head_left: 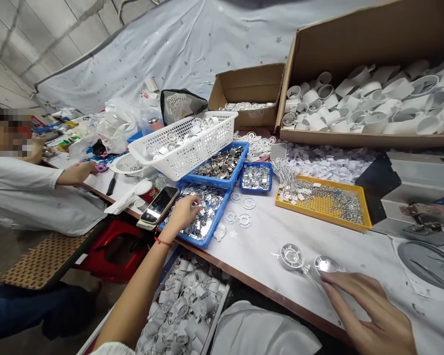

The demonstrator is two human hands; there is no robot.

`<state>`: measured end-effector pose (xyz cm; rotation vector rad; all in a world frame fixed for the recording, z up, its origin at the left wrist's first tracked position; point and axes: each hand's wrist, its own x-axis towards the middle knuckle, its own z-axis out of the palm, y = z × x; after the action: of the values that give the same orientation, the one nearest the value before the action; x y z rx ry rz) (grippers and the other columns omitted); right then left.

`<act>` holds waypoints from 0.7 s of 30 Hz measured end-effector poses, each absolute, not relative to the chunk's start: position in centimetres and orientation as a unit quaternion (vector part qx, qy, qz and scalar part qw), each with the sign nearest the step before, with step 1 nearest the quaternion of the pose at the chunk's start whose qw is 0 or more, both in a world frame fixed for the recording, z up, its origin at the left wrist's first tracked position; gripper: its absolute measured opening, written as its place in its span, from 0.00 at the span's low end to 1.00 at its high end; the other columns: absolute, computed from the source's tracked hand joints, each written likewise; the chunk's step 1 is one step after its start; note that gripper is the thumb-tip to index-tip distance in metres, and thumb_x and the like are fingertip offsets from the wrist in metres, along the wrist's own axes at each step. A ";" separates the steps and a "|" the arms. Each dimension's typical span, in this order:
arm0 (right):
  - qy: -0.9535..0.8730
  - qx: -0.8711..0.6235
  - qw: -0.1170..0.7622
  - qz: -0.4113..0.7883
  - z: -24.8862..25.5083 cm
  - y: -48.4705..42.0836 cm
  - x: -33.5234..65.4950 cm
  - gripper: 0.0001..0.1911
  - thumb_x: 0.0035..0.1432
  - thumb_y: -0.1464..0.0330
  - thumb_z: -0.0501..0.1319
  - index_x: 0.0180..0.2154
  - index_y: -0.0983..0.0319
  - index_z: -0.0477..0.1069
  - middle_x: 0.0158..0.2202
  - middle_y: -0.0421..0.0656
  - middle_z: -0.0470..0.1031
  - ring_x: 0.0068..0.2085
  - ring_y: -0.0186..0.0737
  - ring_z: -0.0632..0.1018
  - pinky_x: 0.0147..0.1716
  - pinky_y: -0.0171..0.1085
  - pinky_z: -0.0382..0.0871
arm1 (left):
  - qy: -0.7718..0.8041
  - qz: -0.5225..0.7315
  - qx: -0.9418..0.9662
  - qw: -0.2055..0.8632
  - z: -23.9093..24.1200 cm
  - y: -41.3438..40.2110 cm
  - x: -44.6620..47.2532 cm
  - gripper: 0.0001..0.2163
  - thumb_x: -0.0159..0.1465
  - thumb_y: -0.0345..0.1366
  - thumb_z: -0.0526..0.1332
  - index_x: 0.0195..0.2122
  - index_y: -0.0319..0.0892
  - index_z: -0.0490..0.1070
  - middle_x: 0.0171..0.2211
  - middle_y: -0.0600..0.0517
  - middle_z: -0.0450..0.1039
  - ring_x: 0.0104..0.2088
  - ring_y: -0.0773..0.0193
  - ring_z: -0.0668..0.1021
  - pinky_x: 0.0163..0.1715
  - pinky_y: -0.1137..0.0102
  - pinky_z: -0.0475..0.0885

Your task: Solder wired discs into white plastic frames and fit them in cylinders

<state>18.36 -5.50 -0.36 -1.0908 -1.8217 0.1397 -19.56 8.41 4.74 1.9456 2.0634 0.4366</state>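
- Head view, risks: the white basket [181, 143] sits tilted on the rim of a blue tray of metal buttons [222, 165]; a bump could tip it and spill both;
- the phone [159, 204] lies near the table [266, 291] edge, just beside a second blue tray [203, 241] of shiny flakes; a careless sweep of the left forearm could knock it off;
- the mirror disc [326, 265] lies near that edge, just beside a white plastic disc [291, 256]; a slip of the right hand could push either one over, into the box of white tubes [181, 305] below;
- left hand [183, 213]: the arm reaches forward and up the view, a red string [163, 241] at the wrist; the hand hangs over the flakes, fingers curled close together; whether they hold a flake, I cannot tell;
- right hand [370, 315]: low at the right, palm down, fingers spread apart, their tips at the mirror disc's edge, not clamped on it;
- nearby: a co-worker's hand [77, 172] rests on the table at the left, well apart from both; a yellow tray [299, 207] of small metal parts stands further along.
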 end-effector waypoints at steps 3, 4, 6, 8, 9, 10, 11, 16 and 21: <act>-0.730 -0.482 0.468 0.127 0.1 -5.5 17.0 0.12 0.61 0.69 0.61 0.47 0.58 0.70 0.35 0.42 0.78 0.34 0.40 0.79 0.35 0.38 0.72 | 0.671 0.241 0.662 0.231 5.8 5.4 -15.4 0.12 0.63 0.41 0.55 0.41 0.39 0.71 0.35 0.48 0.76 0.35 0.61 0.77 0.36 0.69 0.72; -0.730 -0.489 0.452 0.155 0.4 -5.3 16.4 0.14 0.61 0.67 0.60 0.50 0.58 0.68 0.38 0.43 0.78 0.36 0.40 0.79 0.35 0.37 0.73 | 0.628 0.294 0.640 0.331 5.8 4.3 -13.5 0.13 0.63 0.43 0.57 0.42 0.39 0.71 0.33 0.49 0.76 0.33 0.62 0.77 0.35 0.69 0.72; -0.745 -0.486 0.417 0.188 1.3 -4.4 15.4 0.21 0.62 0.64 0.60 0.55 0.58 0.63 0.45 0.46 0.77 0.42 0.42 0.79 0.39 0.38 0.74 | 0.556 0.342 0.581 0.486 5.3 2.3 -9.8 0.16 0.60 0.44 0.61 0.43 0.38 0.72 0.29 0.51 0.74 0.30 0.65 0.76 0.33 0.70 0.72; -0.780 -0.463 0.383 0.177 2.1 -3.3 14.7 0.24 0.62 0.64 0.60 0.58 0.59 0.60 0.51 0.49 0.73 0.49 0.45 0.76 0.44 0.41 0.74 | 0.516 0.345 0.523 0.584 4.4 0.8 -6.6 0.19 0.58 0.43 0.64 0.48 0.39 0.70 0.27 0.55 0.71 0.25 0.69 0.73 0.28 0.73 0.70; -0.799 -0.449 0.365 0.164 2.4 -2.9 14.5 0.23 0.62 0.64 0.60 0.58 0.59 0.60 0.51 0.50 0.73 0.50 0.46 0.75 0.45 0.43 0.74 | 0.507 0.335 0.501 0.617 3.9 0.3 -5.4 0.22 0.57 0.42 0.65 0.51 0.40 0.68 0.26 0.57 0.69 0.23 0.71 0.71 0.24 0.75 0.68; -0.816 -0.437 0.347 0.154 2.5 -2.7 14.4 0.21 0.62 0.65 0.60 0.56 0.59 0.62 0.50 0.49 0.73 0.49 0.47 0.75 0.44 0.44 0.73 | 0.500 0.323 0.484 0.641 3.4 -0.1 -4.5 0.25 0.56 0.41 0.66 0.54 0.41 0.65 0.26 0.58 0.68 0.21 0.72 0.70 0.22 0.76 0.66; -0.828 -0.426 0.332 0.151 2.4 -2.7 14.4 0.18 0.61 0.67 0.60 0.53 0.58 0.64 0.47 0.48 0.74 0.47 0.47 0.76 0.43 0.44 0.73 | 0.496 0.311 0.475 0.657 3.0 -0.5 -3.8 0.27 0.56 0.39 0.67 0.56 0.42 0.63 0.26 0.59 0.68 0.21 0.73 0.69 0.21 0.76 0.64; -0.813 -0.442 0.317 0.210 1.2 -4.8 15.2 0.10 0.59 0.74 0.59 0.43 0.58 0.66 0.34 0.41 0.74 0.36 0.41 0.75 0.34 0.40 0.70 | 0.479 0.261 0.487 0.682 2.2 -1.6 -3.1 0.28 0.58 0.38 0.66 0.58 0.43 0.60 0.26 0.58 0.69 0.22 0.72 0.71 0.24 0.75 0.66; -0.767 -0.531 0.343 0.111 0.7 -3.3 16.2 0.07 0.54 0.71 0.61 0.38 0.59 0.68 0.39 0.45 0.71 0.42 0.45 0.73 0.39 0.42 0.68 | 0.456 0.291 0.663 0.517 0.2 0.5 -3.4 0.44 0.49 0.38 0.72 0.65 0.49 0.52 0.59 0.44 0.65 0.53 0.52 0.73 0.53 0.58 0.70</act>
<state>16.23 -3.26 0.75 -1.3798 -1.9932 0.2889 -3.37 0.51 0.22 1.5922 1.0939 0.6994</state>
